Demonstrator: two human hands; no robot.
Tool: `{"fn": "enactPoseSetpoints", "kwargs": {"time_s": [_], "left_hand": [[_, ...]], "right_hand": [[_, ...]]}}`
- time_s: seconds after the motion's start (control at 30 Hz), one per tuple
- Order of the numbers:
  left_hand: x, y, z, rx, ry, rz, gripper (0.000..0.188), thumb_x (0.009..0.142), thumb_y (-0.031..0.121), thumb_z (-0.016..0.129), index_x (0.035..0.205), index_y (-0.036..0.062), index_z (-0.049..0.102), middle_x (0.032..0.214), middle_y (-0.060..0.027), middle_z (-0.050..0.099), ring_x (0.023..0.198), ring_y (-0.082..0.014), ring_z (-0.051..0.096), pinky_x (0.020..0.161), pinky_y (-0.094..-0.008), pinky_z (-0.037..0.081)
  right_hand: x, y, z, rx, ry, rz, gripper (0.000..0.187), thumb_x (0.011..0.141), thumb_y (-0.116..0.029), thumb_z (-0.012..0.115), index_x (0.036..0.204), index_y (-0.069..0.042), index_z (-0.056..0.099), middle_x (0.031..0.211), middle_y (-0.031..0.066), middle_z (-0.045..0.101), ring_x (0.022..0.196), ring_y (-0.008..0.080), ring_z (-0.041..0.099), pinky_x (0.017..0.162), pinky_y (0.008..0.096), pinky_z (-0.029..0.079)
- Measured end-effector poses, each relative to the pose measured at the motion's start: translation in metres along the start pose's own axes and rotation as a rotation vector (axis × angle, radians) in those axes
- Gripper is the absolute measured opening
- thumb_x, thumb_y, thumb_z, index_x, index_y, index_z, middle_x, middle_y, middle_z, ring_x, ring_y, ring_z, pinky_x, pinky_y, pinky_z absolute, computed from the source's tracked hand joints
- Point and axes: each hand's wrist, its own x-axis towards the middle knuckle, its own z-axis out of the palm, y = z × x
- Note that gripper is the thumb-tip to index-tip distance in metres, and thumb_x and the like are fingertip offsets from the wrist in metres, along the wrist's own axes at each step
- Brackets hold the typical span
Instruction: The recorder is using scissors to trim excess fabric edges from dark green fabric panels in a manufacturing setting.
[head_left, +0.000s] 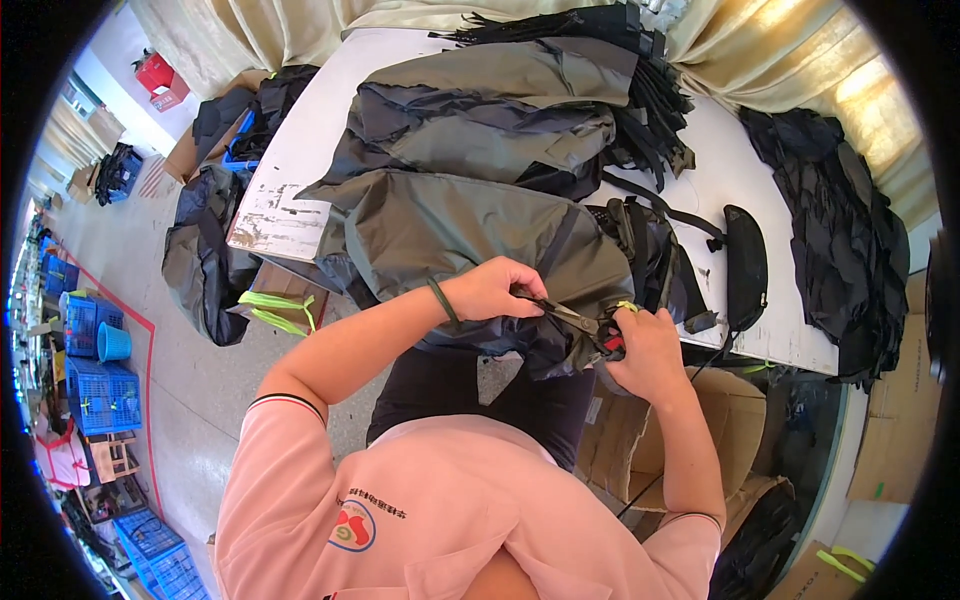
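Observation:
My right hand [648, 348] is closed around a pair of scissors [574, 318] with red and black handles. Their metal blades point left, toward my left hand [496, 289]. Thumb and fingers of that left hand pinch a dark edge of an olive-grey fabric bag [480, 225], close to the blade tips. I cannot tell whether the blades touch the fabric. The bag lies in loose folds on the white table, and its near part hangs over the front edge above my lap. Something small and yellow shows at my right fingers.
More olive-grey fabric [490, 85] and black straps [650, 110] are heaped farther back on the white table [290, 160]. A black pouch [744, 265] lies to the right, near stacked black pieces [830, 230]. Cardboard boxes [715, 420] stand below right; blue crates [100, 395] line the far left.

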Motion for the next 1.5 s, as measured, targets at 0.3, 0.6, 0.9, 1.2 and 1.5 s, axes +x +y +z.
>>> {"fn": "enactPoseSetpoints", "kwargs": {"time_s": [0.3, 0.6, 0.9, 1.2, 1.5], "left_hand": [[0.000, 0.001, -0.002, -0.012, -0.009, -0.001, 0.013, 0.081, 0.008, 0.070, 0.090, -0.0001, 0.065, 0.076, 0.0022, 0.060, 0.070, -0.0041, 0.051, 0.065, -0.0212, 0.044], [-0.002, 0.001, -0.001, -0.046, -0.017, 0.002, 0.014, 0.081, 0.008, 0.069, 0.092, 0.0003, 0.066, 0.078, 0.0010, 0.061, 0.071, -0.0052, 0.053, 0.066, -0.0217, 0.045], [-0.038, 0.002, 0.012, 0.476, 0.523, 0.462, 0.020, 0.078, 0.014, 0.074, 0.093, 0.0058, 0.063, 0.092, -0.0064, 0.058, 0.084, -0.0143, 0.056, 0.074, -0.0280, 0.046], [-0.173, -0.112, -0.036, -0.417, 1.556, -0.390, 0.055, 0.080, 0.040, 0.074, 0.113, 0.0012, 0.053, 0.105, -0.0049, 0.057, 0.089, -0.0163, 0.053, 0.084, -0.0304, 0.043], [-0.174, -0.109, -0.051, -1.462, 0.643, 0.477, 0.045, 0.092, 0.024, 0.045, 0.128, -0.0020, 0.049, 0.131, -0.0162, 0.054, 0.123, -0.0319, 0.050, 0.109, -0.0459, 0.032]], "right_hand": [[-0.002, 0.003, 0.003, -0.039, -0.025, -0.005, 0.036, 0.055, -0.018, 0.078, 0.079, -0.009, 0.054, 0.069, 0.0064, 0.060, 0.072, 0.0261, 0.059, 0.072, 0.0353, 0.036], [-0.002, 0.011, 0.005, 0.362, 0.033, 0.246, 0.044, 0.059, -0.019, 0.087, 0.085, -0.003, 0.055, 0.071, 0.0108, 0.061, 0.069, 0.0251, 0.057, 0.067, 0.0333, 0.045], [0.024, -0.018, 0.042, 0.597, 0.079, 0.212, 0.036, 0.071, -0.013, 0.077, 0.094, -0.003, 0.051, 0.083, 0.0152, 0.062, 0.079, 0.0377, 0.060, 0.070, 0.0366, 0.047], [0.025, 0.000, 0.043, 0.743, 0.141, 0.315, 0.030, 0.073, 0.002, 0.074, 0.088, -0.002, 0.049, 0.078, 0.0035, 0.057, 0.072, 0.0106, 0.052, 0.067, 0.0250, 0.044], [0.017, 0.009, 0.054, 0.700, 0.196, 0.379, 0.029, 0.074, 0.000, 0.073, 0.086, -0.003, 0.047, 0.076, 0.0035, 0.051, 0.071, 0.0137, 0.046, 0.068, 0.0253, 0.041]]}}
